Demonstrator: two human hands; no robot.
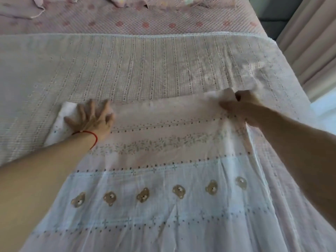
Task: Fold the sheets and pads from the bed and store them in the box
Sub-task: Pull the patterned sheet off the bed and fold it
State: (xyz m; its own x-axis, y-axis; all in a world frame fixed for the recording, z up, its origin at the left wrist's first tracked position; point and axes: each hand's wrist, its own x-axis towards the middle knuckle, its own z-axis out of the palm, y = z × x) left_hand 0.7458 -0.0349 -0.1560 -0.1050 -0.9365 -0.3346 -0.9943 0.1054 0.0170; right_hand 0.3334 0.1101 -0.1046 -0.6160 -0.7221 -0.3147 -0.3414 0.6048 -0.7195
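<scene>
Open flat stretch of pale checked quilted pad (pixel 138 70) at twelve o'clock, free for reaching. Crumpled pink fabric pile (pixel 23 10) blocks eleven o'clock, far edge. Beige pleated curtain (pixel 309 42) crowds two o'clock beside the bed.

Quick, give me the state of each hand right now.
Left hand: open, fingers spread flat, pressing the far left corner of the thin white bear-print sheet.
Right hand: closed, gripping the sheet's far right corner.
</scene>
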